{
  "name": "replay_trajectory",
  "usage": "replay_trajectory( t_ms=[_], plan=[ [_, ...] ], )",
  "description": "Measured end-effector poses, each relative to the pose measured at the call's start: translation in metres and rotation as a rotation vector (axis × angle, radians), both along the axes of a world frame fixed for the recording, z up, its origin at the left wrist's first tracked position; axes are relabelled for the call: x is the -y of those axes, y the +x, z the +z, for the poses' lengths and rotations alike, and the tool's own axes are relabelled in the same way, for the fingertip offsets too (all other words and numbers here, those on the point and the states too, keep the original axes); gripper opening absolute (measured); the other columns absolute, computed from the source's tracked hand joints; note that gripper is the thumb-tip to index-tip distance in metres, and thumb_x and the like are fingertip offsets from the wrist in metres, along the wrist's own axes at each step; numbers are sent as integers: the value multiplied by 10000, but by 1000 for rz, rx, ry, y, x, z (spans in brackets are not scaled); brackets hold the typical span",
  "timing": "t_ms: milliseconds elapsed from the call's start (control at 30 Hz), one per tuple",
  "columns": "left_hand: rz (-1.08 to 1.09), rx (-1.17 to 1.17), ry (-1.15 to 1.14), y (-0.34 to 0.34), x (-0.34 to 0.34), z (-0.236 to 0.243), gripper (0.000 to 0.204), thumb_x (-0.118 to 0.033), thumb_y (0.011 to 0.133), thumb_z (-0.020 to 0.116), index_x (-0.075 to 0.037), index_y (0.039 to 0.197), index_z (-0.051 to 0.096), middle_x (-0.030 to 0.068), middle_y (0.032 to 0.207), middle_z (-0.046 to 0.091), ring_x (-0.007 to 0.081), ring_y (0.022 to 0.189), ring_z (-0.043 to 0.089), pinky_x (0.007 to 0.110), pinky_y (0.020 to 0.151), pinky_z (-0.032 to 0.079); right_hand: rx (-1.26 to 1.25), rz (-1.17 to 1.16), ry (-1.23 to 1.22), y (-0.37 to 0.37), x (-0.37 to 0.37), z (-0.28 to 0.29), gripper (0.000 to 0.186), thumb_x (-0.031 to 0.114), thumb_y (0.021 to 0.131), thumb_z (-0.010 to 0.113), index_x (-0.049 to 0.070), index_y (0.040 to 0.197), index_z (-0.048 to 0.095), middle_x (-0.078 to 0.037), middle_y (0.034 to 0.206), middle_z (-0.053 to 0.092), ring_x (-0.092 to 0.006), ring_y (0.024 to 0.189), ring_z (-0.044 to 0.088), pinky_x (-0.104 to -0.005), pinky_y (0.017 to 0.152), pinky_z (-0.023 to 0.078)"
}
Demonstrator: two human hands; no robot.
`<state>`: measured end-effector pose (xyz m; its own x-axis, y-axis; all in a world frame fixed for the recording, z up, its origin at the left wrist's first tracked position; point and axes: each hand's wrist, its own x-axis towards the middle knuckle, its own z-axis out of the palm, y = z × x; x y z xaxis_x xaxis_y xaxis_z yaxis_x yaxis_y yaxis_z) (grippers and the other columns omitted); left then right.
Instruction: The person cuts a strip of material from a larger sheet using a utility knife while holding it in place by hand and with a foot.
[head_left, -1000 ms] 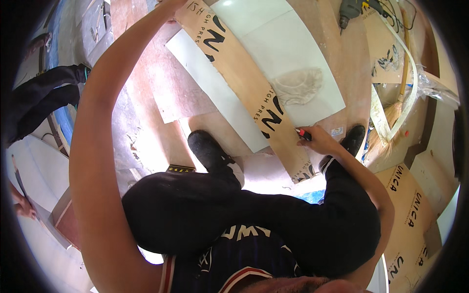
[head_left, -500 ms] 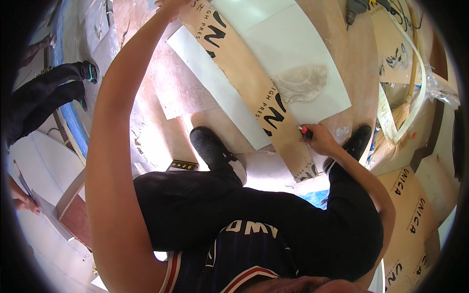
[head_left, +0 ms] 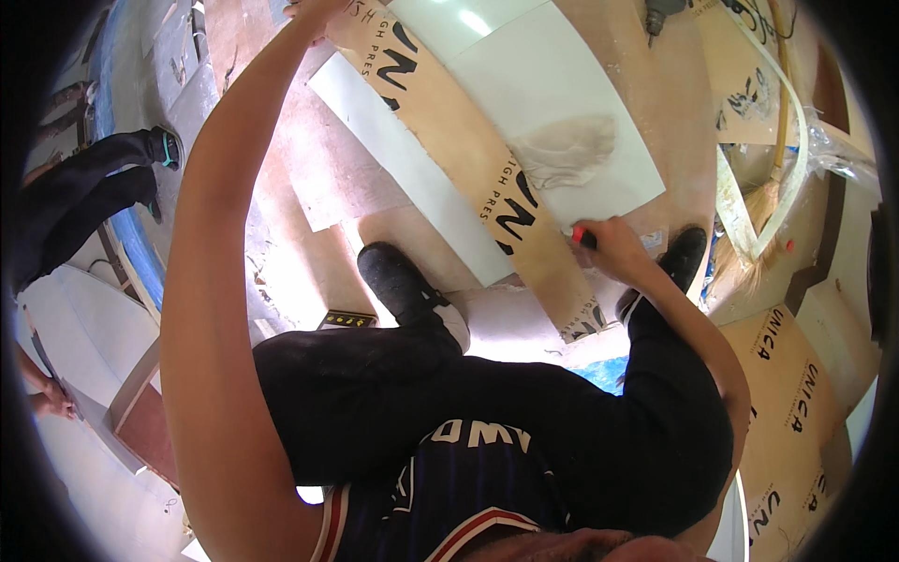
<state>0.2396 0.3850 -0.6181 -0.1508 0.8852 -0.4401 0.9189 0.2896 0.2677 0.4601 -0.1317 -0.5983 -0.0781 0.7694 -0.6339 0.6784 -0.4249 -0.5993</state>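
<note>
A long brown strip with black lettering (head_left: 459,155) lies diagonally across white sheets on the floor. My right hand (head_left: 616,247) is closed round a red-and-black utility knife (head_left: 584,237), its tip at the strip's right edge near the lower end. Up at the strip's far end is my left hand (head_left: 316,17), cut off by the top of the picture, so its fingers barely show. Under the strip, one white sheet (head_left: 403,178) shows on the left and a larger white sheet (head_left: 599,103) on the right. A crumpled pale cloth (head_left: 567,150) rests on the larger one.
My shoes (head_left: 403,281) stand either side of the strip's lower end. A power drill (head_left: 660,17) lies at the top right, near a broom (head_left: 754,244) and a bent pale strip (head_left: 796,169). Brown printed sheets (head_left: 787,412) lie right. Another person's legs (head_left: 89,201) and hand (head_left: 54,401) appear left.
My right hand with the utility knife has moved slightly farther up along the strip's right edge. The view has shifted a little; my left hand stays at the strip's far end.
</note>
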Motion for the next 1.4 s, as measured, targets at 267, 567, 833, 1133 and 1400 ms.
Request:
replay_trajectory(
  t_ms=[267,567,833,1133,1400],
  plan=[
    [-151,449,-513,-42,-54,17,1275,-744,687,804,-76,1594,206,251,1595,290,395,1364,465,588,1017,449,388,48,424,38,-93,-2,535,77,835,723,213,1330,573,-104,1203,605,-368,921,697,-472,752,575],
    [-128,251,23,-36,-67,-26,1318,-738,681,794,-31,1612,186,245,1635,274,476,1457,339,664,1093,377,473,112,534,47,-145,35,318,12,859,611,156,1141,585,-113,1065,614,-379,877,674,-505,717,544],
    [-160,102,41,-9,-49,-38,1405,-641,629,859,161,1551,166,393,1542,253,487,1382,417,663,1025,453,376,-47,696,50,-123,107,354,-92,787,606,64,1105,606,-135,1032,622,-353,908,670,-418,768,551],
    [-125,-21,60,-24,-68,-56,1502,-687,644,836,96,1597,-19,406,1601,44,558,1471,249,755,1021,410,345,-460,639,141,-137,-24,465,158,894,764,26,1308,597,-151,1117,634,-280,1037,648,-375,913,526],
    [-146,-11,-120,-11,-70,2,1417,-691,764,782,-30,1628,-127,333,1683,-26,529,1510,218,740,1030,434,5,-283,-177,78,-29,21,377,200,861,807,-13,1147,687,-203,945,700,-296,867,665,-401,804,522]
  ],
)
